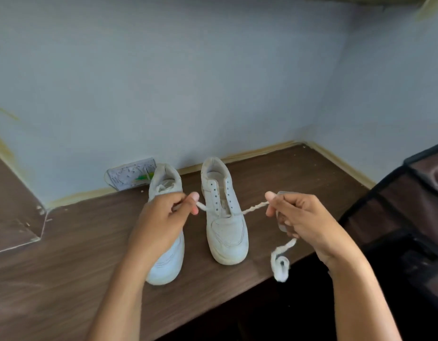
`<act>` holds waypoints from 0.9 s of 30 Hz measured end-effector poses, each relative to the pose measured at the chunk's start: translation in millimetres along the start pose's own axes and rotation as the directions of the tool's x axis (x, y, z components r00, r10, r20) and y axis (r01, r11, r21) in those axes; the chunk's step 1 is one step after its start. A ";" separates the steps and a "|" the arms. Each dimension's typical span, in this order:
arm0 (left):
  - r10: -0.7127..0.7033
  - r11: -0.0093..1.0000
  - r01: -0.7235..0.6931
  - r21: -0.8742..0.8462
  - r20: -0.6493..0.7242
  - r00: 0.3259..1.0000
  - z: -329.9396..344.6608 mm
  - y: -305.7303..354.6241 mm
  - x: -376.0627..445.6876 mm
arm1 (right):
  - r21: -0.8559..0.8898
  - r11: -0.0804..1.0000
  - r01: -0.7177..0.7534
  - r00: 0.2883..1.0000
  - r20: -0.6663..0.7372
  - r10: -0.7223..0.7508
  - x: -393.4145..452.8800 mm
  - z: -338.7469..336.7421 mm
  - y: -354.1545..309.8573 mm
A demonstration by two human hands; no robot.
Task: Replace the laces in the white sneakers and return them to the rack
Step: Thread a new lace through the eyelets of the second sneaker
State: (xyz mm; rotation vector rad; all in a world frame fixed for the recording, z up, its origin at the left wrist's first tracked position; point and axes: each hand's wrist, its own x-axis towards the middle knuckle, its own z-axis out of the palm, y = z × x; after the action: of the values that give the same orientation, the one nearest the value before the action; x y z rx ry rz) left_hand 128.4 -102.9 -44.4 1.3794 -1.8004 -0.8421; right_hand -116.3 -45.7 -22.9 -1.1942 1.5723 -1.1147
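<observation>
**A white lace is held across the unlaced sneaker**

A brown wooden table [65,267] fills the lower half of the frame, and a pale blue wall [188,82] is seen behind it. At the right edge of the frame a dark rack [409,205] with black bars is standing.

Two white sneakers are placed on the table, near the centre of the frame, with the toes pointing toward the camera. The left sneaker [167,264] is partly hidden behind the left hand. The right sneaker [224,212] stands just beside it, and its eyelets are seen empty.

The left hand [161,217] and the right hand [301,220] are held apart, one at each side of the right sneaker. A white lace [256,208] is stretched between them, above this sneaker. One end is pinched between thumb and fingers of the left hand, and the other part is gripped in the curled fingers of the right hand. The rest of the lace hangs down from the right hand and curls in a loop at the lower right.

A small pale box [129,174] lies against the wall, behind the left sneaker.
</observation>
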 end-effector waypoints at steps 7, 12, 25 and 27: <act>0.102 0.992 -0.109 -0.059 -0.113 0.988 -67.0 84.4 -11.2 | 0.050 0.987 0.152 0.984 -0.105 -0.146 -30.4 -1.6 -85.0; 0.144 0.969 -0.169 -0.181 -0.140 0.980 -102.9 139.7 -29.0 | 0.110 0.958 0.263 0.958 -0.145 -0.247 -58.7 -4.2 -146.5; 0.136 0.947 -0.179 -0.265 -0.175 0.975 -141.8 205.9 -56.5 | 0.214 0.874 0.436 0.900 -0.117 -0.420 -137.4 -11.8 -245.5; 0.124 0.966 -0.174 -0.190 -0.248 0.961 -147.1 198.8 -59.7 | 0.133 0.884 0.449 0.889 -0.166 -0.427 -136.6 -12.6 -240.6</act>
State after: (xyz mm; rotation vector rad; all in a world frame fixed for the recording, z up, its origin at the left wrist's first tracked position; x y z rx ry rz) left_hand 160.9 -12.5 191.2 1.1395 -1.5635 -0.7326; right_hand -49.4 54.2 226.6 -1.4251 1.2975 -1.6161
